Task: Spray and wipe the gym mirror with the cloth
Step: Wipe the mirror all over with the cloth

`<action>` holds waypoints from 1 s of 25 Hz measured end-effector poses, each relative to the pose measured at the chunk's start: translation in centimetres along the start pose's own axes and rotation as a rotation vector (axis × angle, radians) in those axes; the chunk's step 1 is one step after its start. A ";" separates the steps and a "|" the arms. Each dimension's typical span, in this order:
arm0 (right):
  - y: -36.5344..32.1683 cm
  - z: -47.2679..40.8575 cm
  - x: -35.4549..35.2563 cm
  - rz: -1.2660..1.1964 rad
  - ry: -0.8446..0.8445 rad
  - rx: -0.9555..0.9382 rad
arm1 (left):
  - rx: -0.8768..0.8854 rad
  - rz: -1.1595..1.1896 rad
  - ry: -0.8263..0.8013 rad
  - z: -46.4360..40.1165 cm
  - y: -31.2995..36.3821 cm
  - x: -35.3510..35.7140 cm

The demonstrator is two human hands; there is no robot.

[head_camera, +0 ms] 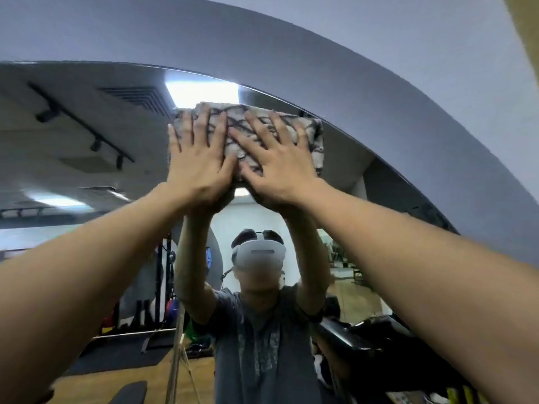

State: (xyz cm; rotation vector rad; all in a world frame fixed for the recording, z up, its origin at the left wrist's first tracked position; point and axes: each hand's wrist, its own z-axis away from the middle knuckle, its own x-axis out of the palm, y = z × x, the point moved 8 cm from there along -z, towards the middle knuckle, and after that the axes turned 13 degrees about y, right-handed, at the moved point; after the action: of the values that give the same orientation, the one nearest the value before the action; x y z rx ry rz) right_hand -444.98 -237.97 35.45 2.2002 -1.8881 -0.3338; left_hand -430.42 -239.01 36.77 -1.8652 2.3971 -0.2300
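A folded cloth [310, 135], pale with dark branching lines, lies flat against the gym mirror [87, 147] high up, just under the mirror's arched top edge. My left hand [197, 158] presses on the cloth's left half with fingers straight and spread. My right hand [277, 158] presses on its right half the same way. Both arms reach up and forward. No spray bottle is in view.
The grey arched frame and wall [379, 83] curve above and to the right of the mirror. The glass reflects a person wearing a headset, ceiling lights, track lamps, gym racks, a bench and a wooden floor.
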 end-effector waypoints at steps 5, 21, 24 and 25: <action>10.4 10.2 -1.8 0.092 -0.002 0.141 | 0.141 0.092 0.049 2.9 14.1 3.0; 12.6 20.1 -1.9 0.117 0.052 0.139 | 0.289 0.096 -0.027 10.5 20.1 4.7; 18.6 15.5 -2.6 0.123 0.009 0.202 | 0.249 0.080 -0.030 3.5 22.8 6.1; 19.9 15.7 -2.6 0.111 -0.006 0.234 | 0.245 0.089 -0.032 2.6 24.0 6.5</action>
State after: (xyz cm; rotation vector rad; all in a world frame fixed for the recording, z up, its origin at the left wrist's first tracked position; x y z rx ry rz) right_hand -468.96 -238.69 26.87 2.2240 -2.1385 -0.1036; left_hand -454.44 -239.66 30.04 -1.6401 2.3031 -0.4602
